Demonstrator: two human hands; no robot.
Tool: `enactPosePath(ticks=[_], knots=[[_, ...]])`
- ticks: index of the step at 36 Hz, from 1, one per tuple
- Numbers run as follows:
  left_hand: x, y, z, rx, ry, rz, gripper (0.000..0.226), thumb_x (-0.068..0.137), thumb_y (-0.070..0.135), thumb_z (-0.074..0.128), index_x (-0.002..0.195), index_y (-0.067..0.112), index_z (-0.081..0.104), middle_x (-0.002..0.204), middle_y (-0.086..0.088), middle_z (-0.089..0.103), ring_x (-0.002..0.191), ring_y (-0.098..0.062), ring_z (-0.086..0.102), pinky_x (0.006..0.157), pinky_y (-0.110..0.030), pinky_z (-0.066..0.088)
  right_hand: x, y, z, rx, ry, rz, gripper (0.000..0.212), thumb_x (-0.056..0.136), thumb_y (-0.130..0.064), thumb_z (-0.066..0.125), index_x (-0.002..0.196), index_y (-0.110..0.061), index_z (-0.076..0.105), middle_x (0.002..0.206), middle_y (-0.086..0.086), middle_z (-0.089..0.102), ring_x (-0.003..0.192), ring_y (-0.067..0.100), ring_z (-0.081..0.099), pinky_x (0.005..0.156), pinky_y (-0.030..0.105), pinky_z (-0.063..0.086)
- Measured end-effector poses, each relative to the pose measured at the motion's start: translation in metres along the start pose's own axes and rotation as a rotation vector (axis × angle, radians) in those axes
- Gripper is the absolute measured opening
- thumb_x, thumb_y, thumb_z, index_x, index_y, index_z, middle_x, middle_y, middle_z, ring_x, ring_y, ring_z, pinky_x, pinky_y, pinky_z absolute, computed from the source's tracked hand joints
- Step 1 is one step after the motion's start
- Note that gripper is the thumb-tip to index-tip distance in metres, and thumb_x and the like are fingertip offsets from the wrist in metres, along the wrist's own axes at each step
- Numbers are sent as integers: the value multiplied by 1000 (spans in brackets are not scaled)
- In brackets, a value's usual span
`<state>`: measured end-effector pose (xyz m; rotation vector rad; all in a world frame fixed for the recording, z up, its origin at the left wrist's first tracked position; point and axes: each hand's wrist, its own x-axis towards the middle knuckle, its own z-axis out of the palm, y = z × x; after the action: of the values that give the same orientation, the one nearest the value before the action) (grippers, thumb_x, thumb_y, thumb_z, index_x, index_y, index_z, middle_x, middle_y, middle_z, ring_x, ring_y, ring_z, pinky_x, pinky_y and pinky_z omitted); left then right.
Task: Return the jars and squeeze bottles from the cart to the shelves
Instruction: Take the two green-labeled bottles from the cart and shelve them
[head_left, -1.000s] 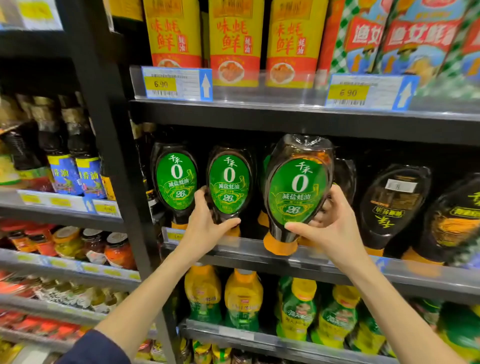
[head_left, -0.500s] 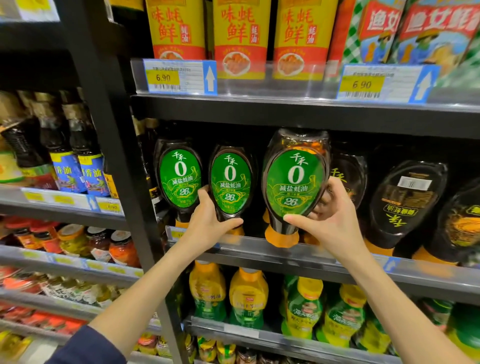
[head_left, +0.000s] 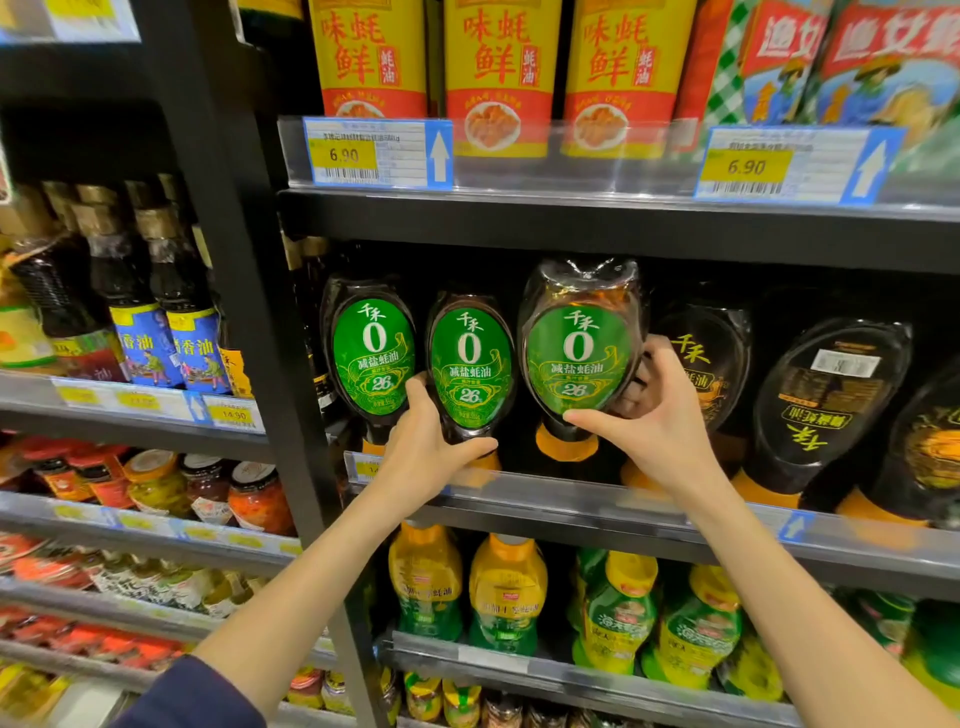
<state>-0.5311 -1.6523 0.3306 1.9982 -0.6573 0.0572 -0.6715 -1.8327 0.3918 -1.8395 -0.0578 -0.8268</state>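
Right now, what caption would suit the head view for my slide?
Left hand grips the middle green-label bottle; right hand holds the rightmost green-label bottle at the shelf edge.

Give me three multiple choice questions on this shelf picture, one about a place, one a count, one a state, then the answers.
1. Which of the dark plastic squeeze bottles with oval green labels is in the left hand's grip? A the leftmost; B the middle one; C the rightmost.
2. How many green-labelled bottles show on that black metal shelf? A three; B two; C five.
3. How does the right hand's bottle stand? A cap up; B on its side; C cap down.
1 B: thumb and fingers wrap the middle green-labelled bottle. 2 A: three green ovals stand in a row. 3 C: the orange cap of the right green-labelled bottle points down.
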Motion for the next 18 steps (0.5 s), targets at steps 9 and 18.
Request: enactPosePath(ticks=[9, 18], knots=[[2, -2, 1, 22, 8, 23, 78, 63, 40, 82, 115, 21, 28, 123, -8, 56, 114, -25, 57, 94, -50, 50, -6, 19, 4, 9, -14, 72, 65, 59, 1, 83, 110, -21, 48, 105, -8, 63, 101, 5, 65, 85, 25, 56], [1, 0, 0, 36, 13, 14, 94, 54, 59, 76, 124, 20, 26, 126, -10, 56, 117, -26, 56, 95, -49, 50, -13, 35, 4, 71, -2, 131, 64, 62, 9, 79, 103, -27, 46, 106, 0, 63, 97, 10, 67, 79, 23, 57]])
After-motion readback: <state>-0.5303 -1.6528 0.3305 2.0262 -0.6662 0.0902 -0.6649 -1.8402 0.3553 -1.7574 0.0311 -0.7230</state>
